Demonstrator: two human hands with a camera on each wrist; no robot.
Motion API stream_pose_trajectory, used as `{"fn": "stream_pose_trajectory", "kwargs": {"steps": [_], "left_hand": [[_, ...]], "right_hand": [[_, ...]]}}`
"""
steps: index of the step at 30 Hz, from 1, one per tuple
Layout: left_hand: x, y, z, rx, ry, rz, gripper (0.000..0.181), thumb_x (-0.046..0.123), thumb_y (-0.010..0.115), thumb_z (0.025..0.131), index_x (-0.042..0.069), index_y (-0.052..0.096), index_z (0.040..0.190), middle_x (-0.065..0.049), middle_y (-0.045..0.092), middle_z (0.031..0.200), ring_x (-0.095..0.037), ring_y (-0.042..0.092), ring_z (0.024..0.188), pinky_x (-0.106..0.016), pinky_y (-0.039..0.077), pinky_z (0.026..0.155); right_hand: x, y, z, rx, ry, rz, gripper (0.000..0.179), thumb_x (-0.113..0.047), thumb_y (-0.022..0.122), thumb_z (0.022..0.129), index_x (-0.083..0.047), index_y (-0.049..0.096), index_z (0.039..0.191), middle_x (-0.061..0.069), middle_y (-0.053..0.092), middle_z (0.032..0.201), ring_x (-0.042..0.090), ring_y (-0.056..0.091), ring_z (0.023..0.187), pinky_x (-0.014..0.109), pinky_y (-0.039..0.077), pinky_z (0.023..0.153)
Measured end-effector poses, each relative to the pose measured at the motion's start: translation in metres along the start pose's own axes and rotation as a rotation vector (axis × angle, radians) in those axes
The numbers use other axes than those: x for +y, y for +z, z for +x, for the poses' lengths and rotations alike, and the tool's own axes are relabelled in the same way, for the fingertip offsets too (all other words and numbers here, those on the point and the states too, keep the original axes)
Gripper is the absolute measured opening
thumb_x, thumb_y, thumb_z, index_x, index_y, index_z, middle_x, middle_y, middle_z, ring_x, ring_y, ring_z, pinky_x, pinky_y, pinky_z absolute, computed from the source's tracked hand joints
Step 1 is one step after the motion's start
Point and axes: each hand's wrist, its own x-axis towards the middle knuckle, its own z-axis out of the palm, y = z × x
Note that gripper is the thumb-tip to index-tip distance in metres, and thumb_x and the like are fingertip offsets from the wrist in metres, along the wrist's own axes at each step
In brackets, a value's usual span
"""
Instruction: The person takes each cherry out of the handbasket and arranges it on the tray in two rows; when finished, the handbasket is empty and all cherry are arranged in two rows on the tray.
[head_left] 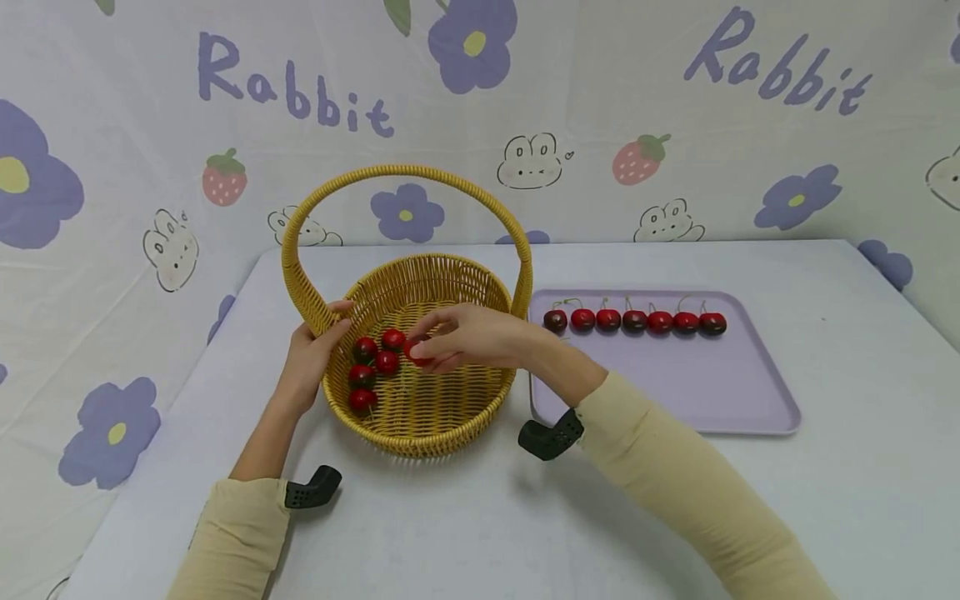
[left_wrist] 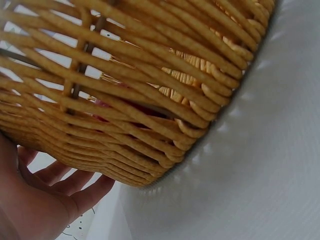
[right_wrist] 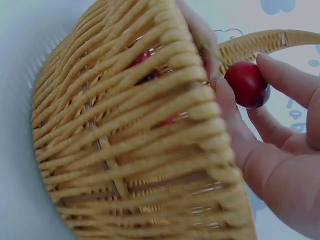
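A yellow wicker basket (head_left: 420, 446) with a tall arched handle stands on the table. My left hand (head_left: 309, 358) grips its left rim at the foot of the handle; in the left wrist view the fingers (left_wrist: 92, 194) lie against the outer weave. Over the basket's inside, my right hand (head_left: 468, 337) pinches a dark red cherry (right_wrist: 247, 85) between thumb and fingertips, its green stem pointing to the weave side in the right wrist view. Several cherries (head_left: 362, 377) lie inside the basket, gathered toward its left.
Right of the basket lies a lilac tray (head_left: 660, 392). Along its far edge several cherries (head_left: 633, 322) with stems stand in a row. A white cloth (head_left: 585, 108) printed with rabbits and flowers hangs behind the white table (head_left: 450, 533).
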Motion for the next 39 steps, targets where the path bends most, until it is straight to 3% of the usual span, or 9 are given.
{"fn": "stream_pose_trajectory", "kwargs": {"steps": [5,13,21,29,34,39], "left_hand": [[0.001,0.000,-0.001,-0.004,-0.001,0.000,0.042,0.021,0.046,0.102,0.000,0.045,0.138,-0.016,0.041,0.142,-0.027,0.040,0.126,-0.042,0.029,0.104],[0.000,0.000,-0.001,-0.001,-0.003,-0.002,0.042,0.021,0.047,0.101,0.001,0.045,0.138,-0.016,0.040,0.143,-0.027,0.039,0.127,-0.043,0.029,0.104],[0.000,0.001,0.000,0.001,0.003,-0.005,0.043,0.021,0.047,0.101,-0.001,0.044,0.138,-0.016,0.040,0.142,-0.027,0.039,0.127,-0.043,0.029,0.104],[0.001,0.001,-0.001,-0.007,0.006,-0.004,0.042,0.021,0.047,0.102,0.000,0.045,0.138,-0.016,0.039,0.144,-0.027,0.038,0.128,-0.043,0.029,0.105],[0.001,0.000,-0.001,-0.004,-0.003,-0.002,0.043,0.023,0.047,0.101,0.001,0.045,0.138,-0.015,0.040,0.143,-0.027,0.039,0.127,-0.043,0.029,0.104],[0.001,0.001,0.000,-0.003,-0.008,-0.003,0.043,0.023,0.047,0.101,0.002,0.045,0.139,-0.015,0.040,0.143,-0.026,0.040,0.126,-0.042,0.029,0.103]], "right_hand": [[0.000,-0.006,-0.015,-0.068,-0.046,0.070,0.031,-0.001,0.060,0.093,0.004,0.050,0.122,0.019,0.055,0.111,0.043,0.054,0.110,0.048,0.041,0.095],[0.004,-0.016,-0.038,-0.065,-0.076,0.087,0.030,-0.002,0.059,0.093,0.004,0.051,0.122,0.018,0.051,0.116,0.032,0.058,0.106,0.049,0.040,0.096],[0.014,-0.034,-0.061,0.020,-0.085,-0.117,0.035,-0.016,0.066,0.091,-0.004,0.056,0.122,0.013,0.058,0.114,0.035,0.055,0.106,0.041,0.046,0.091],[0.022,-0.053,-0.088,0.070,-0.051,-0.160,0.041,-0.023,0.066,0.091,-0.009,0.055,0.128,0.013,0.060,0.115,0.031,0.059,0.100,0.048,0.043,0.090],[0.030,-0.066,-0.104,0.094,-0.064,-0.137,0.041,-0.018,0.066,0.091,-0.004,0.053,0.127,0.016,0.057,0.115,0.034,0.055,0.101,0.046,0.044,0.090],[0.040,-0.079,-0.117,0.096,-0.074,-0.014,0.031,-0.010,0.064,0.091,-0.001,0.050,0.118,0.021,0.048,0.118,0.037,0.056,0.107,0.040,0.045,0.093]]}}
